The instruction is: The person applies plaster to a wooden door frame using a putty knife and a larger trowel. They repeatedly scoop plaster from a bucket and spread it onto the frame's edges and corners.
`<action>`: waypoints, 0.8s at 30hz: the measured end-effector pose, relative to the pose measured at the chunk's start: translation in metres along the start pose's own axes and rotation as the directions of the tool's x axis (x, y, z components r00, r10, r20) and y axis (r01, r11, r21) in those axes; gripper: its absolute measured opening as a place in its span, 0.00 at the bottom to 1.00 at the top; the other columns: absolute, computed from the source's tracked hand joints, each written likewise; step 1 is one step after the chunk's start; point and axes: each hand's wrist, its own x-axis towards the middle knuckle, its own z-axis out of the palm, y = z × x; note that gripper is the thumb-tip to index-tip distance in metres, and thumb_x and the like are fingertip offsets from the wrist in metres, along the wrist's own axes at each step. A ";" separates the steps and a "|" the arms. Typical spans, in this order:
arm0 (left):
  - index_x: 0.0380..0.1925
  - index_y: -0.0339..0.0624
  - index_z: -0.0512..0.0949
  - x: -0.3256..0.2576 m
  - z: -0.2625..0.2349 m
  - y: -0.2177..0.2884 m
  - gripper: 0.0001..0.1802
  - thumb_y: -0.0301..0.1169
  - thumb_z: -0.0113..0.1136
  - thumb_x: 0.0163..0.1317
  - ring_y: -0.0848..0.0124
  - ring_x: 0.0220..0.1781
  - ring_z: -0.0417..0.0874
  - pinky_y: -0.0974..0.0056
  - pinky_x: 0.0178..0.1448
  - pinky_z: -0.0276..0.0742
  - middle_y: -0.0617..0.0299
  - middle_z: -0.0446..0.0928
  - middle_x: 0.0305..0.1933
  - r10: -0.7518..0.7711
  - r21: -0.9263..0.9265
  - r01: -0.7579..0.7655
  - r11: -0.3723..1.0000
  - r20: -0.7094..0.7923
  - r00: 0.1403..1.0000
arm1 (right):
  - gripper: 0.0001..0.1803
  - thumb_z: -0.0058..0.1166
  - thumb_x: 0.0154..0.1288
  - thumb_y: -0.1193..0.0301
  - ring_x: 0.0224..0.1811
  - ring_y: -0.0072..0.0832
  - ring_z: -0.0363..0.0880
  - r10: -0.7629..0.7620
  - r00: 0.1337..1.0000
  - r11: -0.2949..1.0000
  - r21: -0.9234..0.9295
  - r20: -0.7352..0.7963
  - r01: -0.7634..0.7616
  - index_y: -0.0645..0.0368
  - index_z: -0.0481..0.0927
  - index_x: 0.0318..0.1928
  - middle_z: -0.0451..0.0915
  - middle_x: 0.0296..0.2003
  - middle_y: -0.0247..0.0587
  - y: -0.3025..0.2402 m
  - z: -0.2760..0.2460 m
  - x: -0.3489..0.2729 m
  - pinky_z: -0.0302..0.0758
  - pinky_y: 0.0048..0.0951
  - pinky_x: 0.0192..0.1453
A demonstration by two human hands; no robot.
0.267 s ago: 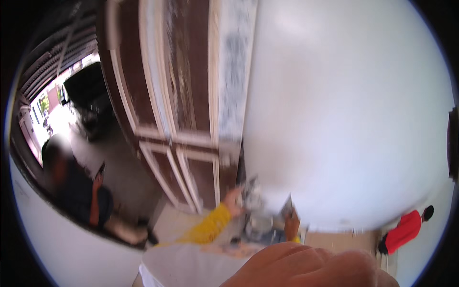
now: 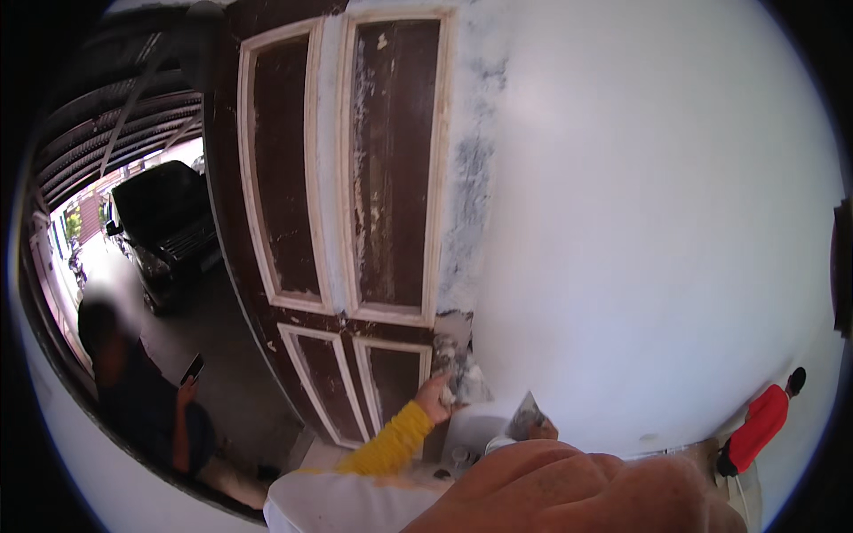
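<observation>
So your left hand, the one coming out of the yellow sleeve, is up by the lower right edge of the door. Its fingers look closed around a smeared tool, all grey and white, though it's blurry there so I wouldn't swear to the exact shape. That tool sits right about where the door meets the white wall.

Your right hand is a bit further right, fingers curled in on a pointed metal blade. The blade's tip aims up, with the lower part of the wall behind it. A big skin-toned shape fills the bottom edge in front of that hand, and I can't tell what it is.

The door's got brown panels in pale frames, with a blotchy grey strip along its upper right edge. Off left you've got a person in dark clothes holding a phone and a black vehicle beyond; off right, someone in a red top.
</observation>
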 end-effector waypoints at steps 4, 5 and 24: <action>0.58 0.42 0.77 -0.002 0.016 0.060 0.21 0.40 0.59 0.70 0.59 0.55 0.85 0.56 0.64 0.81 0.55 0.82 0.56 -0.013 -0.224 0.024 0.974 0.052 0.999 | 0.15 0.52 0.70 0.75 0.47 0.47 0.84 -0.270 0.944 0.843 -0.427 0.191 0.327 0.64 0.80 0.54 0.85 0.45 0.55 -0.060 0.032 0.043 0.78 0.39 0.53; 0.55 0.42 0.79 0.000 0.020 0.070 0.21 0.38 0.65 0.65 0.61 0.54 0.85 0.51 0.59 0.83 0.58 0.83 0.53 -0.003 -0.226 -0.003 0.974 -0.028 1.000 | 0.15 0.52 0.72 0.76 0.49 0.46 0.85 -0.282 0.925 0.823 -0.431 0.256 0.370 0.63 0.80 0.56 0.85 0.47 0.55 -0.080 0.046 0.050 0.79 0.37 0.54; 0.37 0.36 0.83 0.041 0.145 0.103 0.17 0.41 0.58 0.68 0.59 0.43 0.86 0.49 0.48 0.78 0.57 0.85 0.34 0.459 0.927 -0.302 -0.224 0.374 0.806 | 0.27 0.51 0.63 0.88 0.55 0.37 0.80 -0.508 0.798 0.804 -0.154 0.324 0.575 0.52 0.82 0.60 0.83 0.56 0.43 -0.114 0.087 0.082 0.74 0.35 0.61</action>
